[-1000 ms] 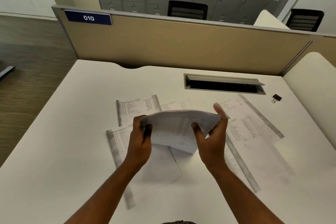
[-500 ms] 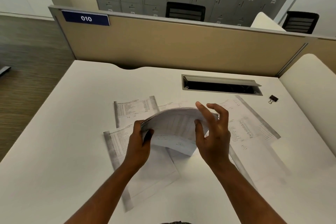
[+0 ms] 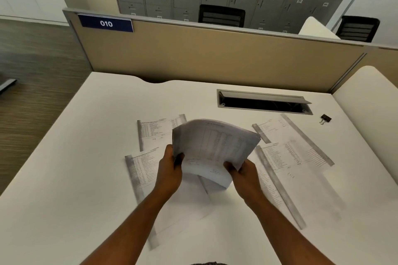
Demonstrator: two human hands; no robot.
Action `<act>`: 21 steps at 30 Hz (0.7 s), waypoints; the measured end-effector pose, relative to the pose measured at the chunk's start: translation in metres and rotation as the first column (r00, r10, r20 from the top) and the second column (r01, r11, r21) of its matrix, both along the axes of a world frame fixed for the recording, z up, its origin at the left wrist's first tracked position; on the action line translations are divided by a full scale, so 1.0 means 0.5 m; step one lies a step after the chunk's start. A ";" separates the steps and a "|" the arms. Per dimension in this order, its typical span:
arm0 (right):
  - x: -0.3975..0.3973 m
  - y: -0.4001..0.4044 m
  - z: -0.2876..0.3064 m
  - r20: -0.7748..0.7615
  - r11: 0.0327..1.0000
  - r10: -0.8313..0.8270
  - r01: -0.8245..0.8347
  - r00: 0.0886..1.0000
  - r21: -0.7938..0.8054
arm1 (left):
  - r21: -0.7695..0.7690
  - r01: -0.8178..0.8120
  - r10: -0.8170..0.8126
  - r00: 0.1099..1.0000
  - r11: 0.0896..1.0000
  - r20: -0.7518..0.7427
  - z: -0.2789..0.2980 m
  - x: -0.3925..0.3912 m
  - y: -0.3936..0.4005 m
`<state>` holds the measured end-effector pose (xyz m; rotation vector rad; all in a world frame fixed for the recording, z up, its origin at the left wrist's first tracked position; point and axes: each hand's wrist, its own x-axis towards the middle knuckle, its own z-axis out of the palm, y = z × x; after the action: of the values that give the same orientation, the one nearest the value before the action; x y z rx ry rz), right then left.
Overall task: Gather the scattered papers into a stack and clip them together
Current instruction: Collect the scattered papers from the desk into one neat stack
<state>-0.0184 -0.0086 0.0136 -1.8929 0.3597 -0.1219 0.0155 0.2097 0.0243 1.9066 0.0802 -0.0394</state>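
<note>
The print on the held stack [image 3: 215,146] was too blurred to read, the right hand [image 3: 243,175] had most of its fingers concealed behind that stack, both forearms were cut off by the lower edge, and the binder clip [image 3: 325,119], far beyond the fingertips, appeared too small for detail.

Loose sheets [image 3: 288,157] cover the bench [image 3: 71,168] middle. Its left side lies bare. An open cable slot [image 3: 263,102] and binder clip [image 3: 325,118] sit far right
</note>
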 end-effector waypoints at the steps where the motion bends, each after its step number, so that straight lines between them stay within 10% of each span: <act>1: -0.003 0.003 0.003 0.020 0.999 -0.035 0.035 0.999 0.012 | -0.001 -0.006 0.006 1.000 1.000 0.008 0.001 0.000 -0.002; 15: -0.045 0.002 -0.032 -0.060 0.999 -0.026 0.025 0.998 -0.030 | 0.085 0.007 -0.006 1.000 0.996 -0.008 -0.044 -0.057 0.003; 21: -0.037 -0.001 -0.013 -0.116 0.967 0.112 -0.081 0.987 0.243 | -0.035 -0.044 0.042 0.997 0.998 -0.065 -0.033 -0.047 0.024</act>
<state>-0.0370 -0.0092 0.0073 -1.6803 0.3525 0.1066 -0.0079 0.2215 0.0080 1.8667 0.1630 -0.0722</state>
